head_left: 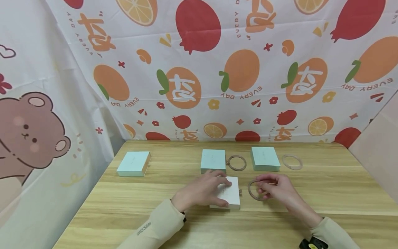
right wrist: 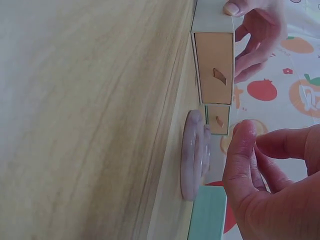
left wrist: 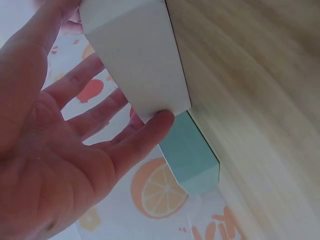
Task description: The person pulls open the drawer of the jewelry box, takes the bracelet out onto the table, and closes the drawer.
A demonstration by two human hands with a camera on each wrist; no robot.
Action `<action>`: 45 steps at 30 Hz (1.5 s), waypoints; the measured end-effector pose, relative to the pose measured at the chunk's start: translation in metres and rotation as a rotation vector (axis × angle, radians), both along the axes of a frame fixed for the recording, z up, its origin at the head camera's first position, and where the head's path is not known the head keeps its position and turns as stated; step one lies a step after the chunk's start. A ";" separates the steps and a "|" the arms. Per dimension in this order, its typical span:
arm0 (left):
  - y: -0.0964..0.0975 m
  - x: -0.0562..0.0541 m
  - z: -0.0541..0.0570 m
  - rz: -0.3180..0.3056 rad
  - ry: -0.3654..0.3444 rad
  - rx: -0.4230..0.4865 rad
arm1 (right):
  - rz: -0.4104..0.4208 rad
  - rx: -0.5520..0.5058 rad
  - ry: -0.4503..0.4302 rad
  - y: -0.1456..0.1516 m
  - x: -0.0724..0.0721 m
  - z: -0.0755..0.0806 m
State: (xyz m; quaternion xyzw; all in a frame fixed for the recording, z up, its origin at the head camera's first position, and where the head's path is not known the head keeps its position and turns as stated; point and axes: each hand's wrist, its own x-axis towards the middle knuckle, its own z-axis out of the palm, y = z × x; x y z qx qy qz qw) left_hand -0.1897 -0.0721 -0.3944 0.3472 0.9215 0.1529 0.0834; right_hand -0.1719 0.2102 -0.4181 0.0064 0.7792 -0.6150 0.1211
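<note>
My left hand point(head_left: 206, 189) lies over a white drawer box point(head_left: 231, 193), its thumb at the near side and its fingers reaching across the top. In the right wrist view, the box's tan drawer front point(right wrist: 212, 55) with a small ribbon tab is shut. Right of it, a greyish-pink ring-shaped bangle point(head_left: 253, 195) lies flat on the table. Above the bangle's right edge hovers my right hand point(head_left: 276, 188). In the right wrist view, its thumb and fingers are loosely bent, apart from the bangle, holding nothing.
Behind stand two mint-green boxes, one in the middle point(head_left: 212, 159) and one to the right point(head_left: 265, 158). A brownish bangle point(head_left: 237, 163) and a paler bangle point(head_left: 292, 162) lie beside them. Another mint box point(head_left: 133, 163) stands far left. A fruit-print cloth point(head_left: 211, 76) hangs behind the wooden table point(head_left: 109, 214).
</note>
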 end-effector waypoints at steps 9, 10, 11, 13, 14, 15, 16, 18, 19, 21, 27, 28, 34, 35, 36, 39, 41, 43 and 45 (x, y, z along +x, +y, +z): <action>0.015 -0.002 0.001 -0.006 0.012 -0.033 | -0.002 0.004 0.008 0.004 0.002 0.000; 0.016 -0.003 0.001 -0.007 0.014 -0.035 | -0.007 0.004 0.003 0.004 0.002 0.000; 0.018 -0.003 0.001 -0.008 0.017 -0.036 | -0.007 0.005 0.003 0.004 0.002 0.000; 0.020 -0.003 0.000 -0.006 0.016 -0.041 | -0.012 0.005 -0.002 0.005 0.001 0.000; 0.022 -0.003 0.000 -0.003 0.017 -0.046 | -0.017 0.005 -0.005 0.005 0.001 0.000; 0.023 -0.003 0.000 -0.002 0.017 -0.045 | -0.017 0.006 -0.004 0.005 0.001 0.001; 0.023 -0.003 0.000 -0.003 0.021 -0.045 | -0.018 0.006 -0.003 0.005 0.002 0.001; 0.025 -0.003 0.000 -0.003 0.024 -0.044 | -0.020 0.005 -0.002 0.005 0.002 0.001; 0.025 -0.004 -0.001 -0.004 0.028 -0.043 | -0.020 0.006 -0.001 0.006 0.002 0.001; 0.026 -0.004 -0.001 -0.007 0.033 -0.040 | -0.019 0.004 0.000 0.006 0.003 0.000; 0.028 -0.006 -0.003 -0.009 0.047 -0.036 | -0.010 0.002 0.006 0.008 0.002 -0.003; 0.028 -0.006 -0.003 -0.012 0.051 -0.037 | -0.005 0.003 0.010 0.008 0.002 -0.004; 0.025 -0.002 -0.001 -0.045 0.071 -0.029 | -0.005 0.008 0.017 0.008 0.004 -0.003; 0.023 -0.001 0.001 -0.047 0.065 -0.008 | -0.010 0.010 0.015 0.008 0.005 -0.002; 0.020 -0.001 0.004 -0.049 0.060 0.024 | -0.009 0.011 0.018 0.007 0.005 -0.002; 0.002 -0.003 0.015 -0.027 0.050 0.131 | -0.020 0.008 0.014 0.006 0.005 0.000; -0.018 -0.006 0.024 0.026 0.072 0.164 | -0.018 0.008 0.020 0.005 0.005 0.001; -0.042 -0.010 0.029 0.091 0.112 0.157 | -0.020 0.006 0.017 0.003 0.006 0.002; -0.068 -0.012 0.032 0.164 0.136 0.123 | -0.014 0.007 0.020 0.002 0.007 0.002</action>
